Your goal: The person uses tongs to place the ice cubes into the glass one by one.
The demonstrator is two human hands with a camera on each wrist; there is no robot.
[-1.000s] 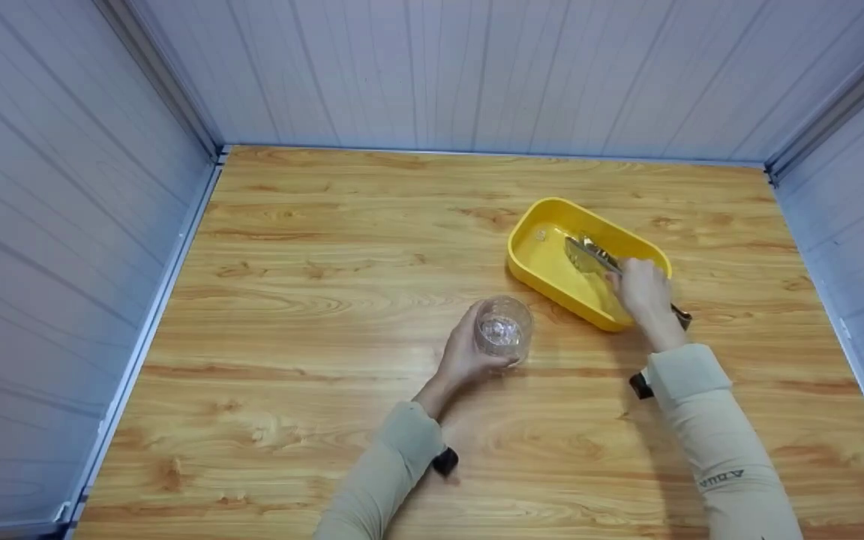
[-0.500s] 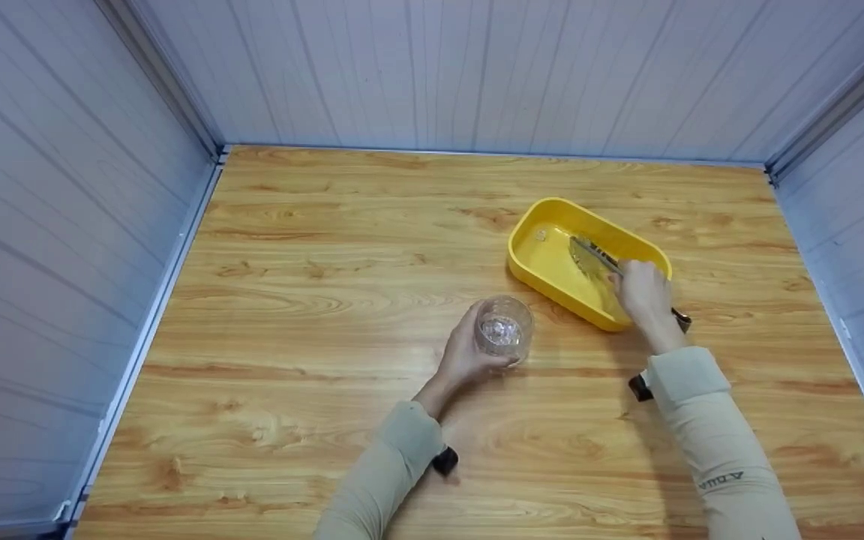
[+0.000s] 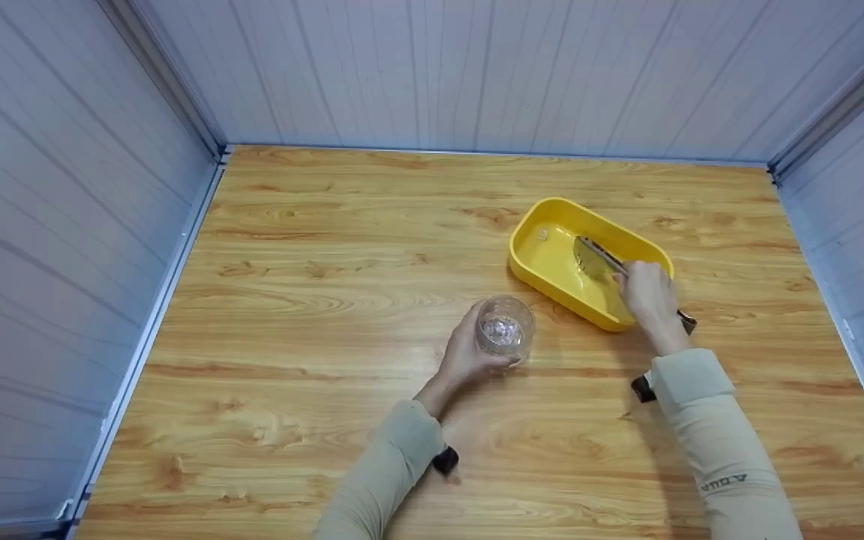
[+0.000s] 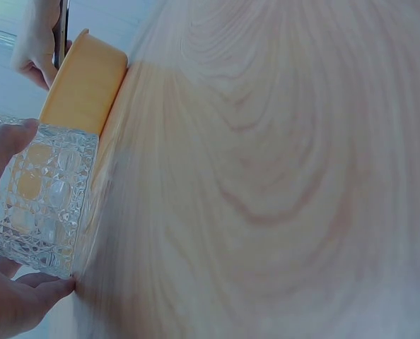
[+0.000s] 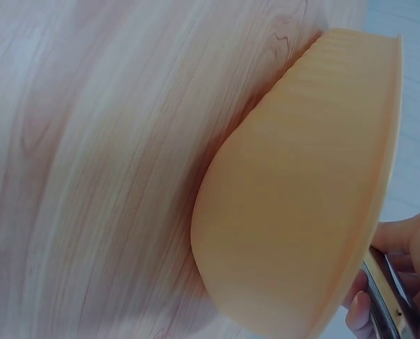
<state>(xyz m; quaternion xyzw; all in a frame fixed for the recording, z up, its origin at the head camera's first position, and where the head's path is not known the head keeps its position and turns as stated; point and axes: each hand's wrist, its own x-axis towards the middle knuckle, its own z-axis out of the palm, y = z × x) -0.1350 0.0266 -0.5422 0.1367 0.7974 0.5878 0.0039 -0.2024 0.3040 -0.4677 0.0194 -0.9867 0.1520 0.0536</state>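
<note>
My left hand [image 3: 468, 351] grips a clear patterned glass tumbler [image 3: 505, 330], which stands on the table just in front of the yellow tub. In the left wrist view, thumb and fingers wrap the faceted wall of this glass [image 4: 51, 191]. My right hand [image 3: 646, 292] holds metal tongs [image 3: 606, 255] over the near right end of the yellow tub [image 3: 563, 296]. Their tips reach down inside the tub, near its middle. A small clear cube [image 3: 542, 235] lies on the tub's floor toward the left end. In the right wrist view the tub's wall [image 5: 302, 183] hides the tips of the tongs [image 5: 383, 296].
The wood-patterned table [image 3: 312, 300] is enclosed by pale panels at the back [image 3: 447, 75], the left [image 3: 49, 262] and the right [image 3: 844, 225]. Black wrist cameras show beneath the left cuff [image 3: 445, 460] and the right cuff [image 3: 642, 388].
The tongs' arms have drawn closer together, and their tips have shifted slightly right within the tub. The left hand and the tumbler stay put.
</note>
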